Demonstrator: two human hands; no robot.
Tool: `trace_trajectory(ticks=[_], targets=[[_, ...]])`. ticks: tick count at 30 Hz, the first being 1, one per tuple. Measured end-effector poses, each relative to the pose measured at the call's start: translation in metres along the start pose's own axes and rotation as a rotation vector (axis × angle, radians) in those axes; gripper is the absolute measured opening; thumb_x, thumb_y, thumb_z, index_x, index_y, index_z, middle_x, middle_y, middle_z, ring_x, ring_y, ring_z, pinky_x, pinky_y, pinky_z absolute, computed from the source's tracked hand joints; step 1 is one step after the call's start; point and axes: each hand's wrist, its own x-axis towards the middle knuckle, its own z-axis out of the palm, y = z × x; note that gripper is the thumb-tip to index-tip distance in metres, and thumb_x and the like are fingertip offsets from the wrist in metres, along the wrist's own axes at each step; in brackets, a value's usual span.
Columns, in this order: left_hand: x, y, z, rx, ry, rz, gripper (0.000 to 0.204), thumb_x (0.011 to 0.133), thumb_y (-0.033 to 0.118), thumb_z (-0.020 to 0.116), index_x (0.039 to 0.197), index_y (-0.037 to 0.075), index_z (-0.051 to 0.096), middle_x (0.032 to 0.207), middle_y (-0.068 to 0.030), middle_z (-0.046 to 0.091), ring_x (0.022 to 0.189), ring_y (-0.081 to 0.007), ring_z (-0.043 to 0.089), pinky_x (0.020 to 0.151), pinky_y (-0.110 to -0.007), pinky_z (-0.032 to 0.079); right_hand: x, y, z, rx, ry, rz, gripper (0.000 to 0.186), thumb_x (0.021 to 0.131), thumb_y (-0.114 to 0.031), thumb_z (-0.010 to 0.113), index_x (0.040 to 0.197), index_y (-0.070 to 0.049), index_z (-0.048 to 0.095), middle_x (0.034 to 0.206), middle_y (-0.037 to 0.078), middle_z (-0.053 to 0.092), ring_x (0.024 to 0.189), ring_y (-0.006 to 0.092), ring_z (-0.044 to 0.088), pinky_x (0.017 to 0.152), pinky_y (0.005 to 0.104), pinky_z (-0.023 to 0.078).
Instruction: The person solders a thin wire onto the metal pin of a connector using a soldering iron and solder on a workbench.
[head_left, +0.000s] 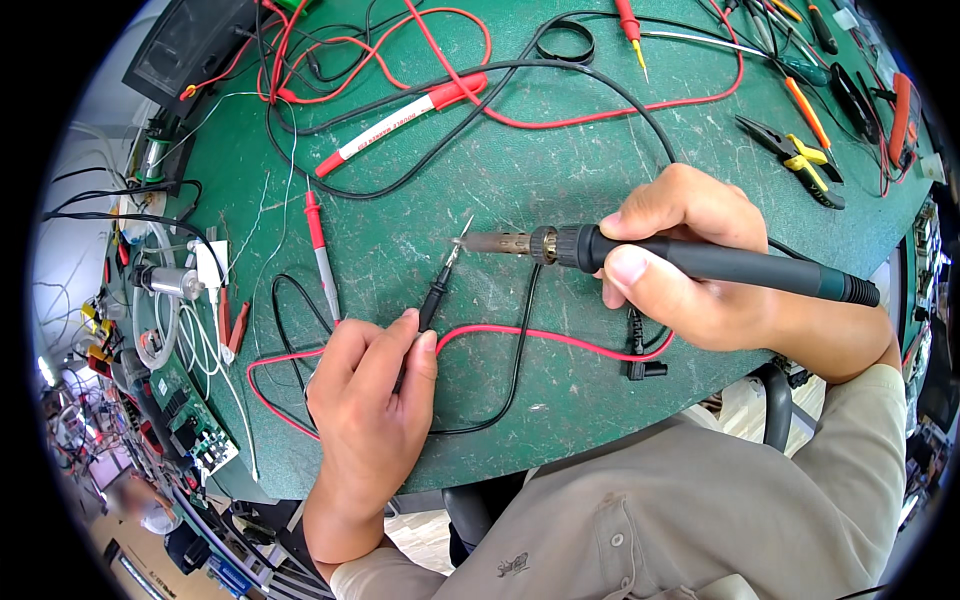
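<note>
seemingly for steadiness, a black metal-tipped probe [434,302] is being pinched by the left hand [372,390], a black-handled soldering iron [700,257] by the right hand [705,310].

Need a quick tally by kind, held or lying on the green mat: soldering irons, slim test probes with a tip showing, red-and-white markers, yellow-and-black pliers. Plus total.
Soldering iron: 1
Test probes: 3 (black probe, red-and-grey probe, red probe)
Red-and-white marker: 1
Yellow-and-black pliers: 1
Total: 6
</note>
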Motion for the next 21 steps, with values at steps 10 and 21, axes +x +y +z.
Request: trace_trajectory(ticks=[10, 21], targets=[[0.0001, -0.0001, -0.0001, -0.004, -0.002, 0.000, 0.023, 0.081, -0.001, 0.077, 0.102, -0.005, 0.071, 0.075, -0.0095, 0.056, 0.058, -0.0196, 0.055, 0.051, -0.031, 0.043, -0.0004, 0.0007, -0.0004, 0.003, 0.002, -0.006, 0.013, 0.092, -0.003, 0.063, 0.100, 0.003, 0.055, 0.082, 0.012, 0.065, 0.066, 0.0166, 0.070, 0.054, 0.0279, 0.054], [0.0008, 0.0011, -0.0006, 0.006, -0.007, 0.001, 0.022, 0.081, 0.000, 0.077, 0.101, -0.005, 0.071, 0.074, -0.0094, 0.057, 0.058, -0.0198, 0.055, 0.052, -0.031, 0.043, -0.0006, 0.0012, -0.0009, -0.002, -0.003, -0.017, 0.013, 0.093, -0.002, 0.063, 0.101, 0.003, 0.054, 0.084, 0.013, 0.065, 0.067, 0.0167, 0.070, 0.055, 0.0277, 0.054]])
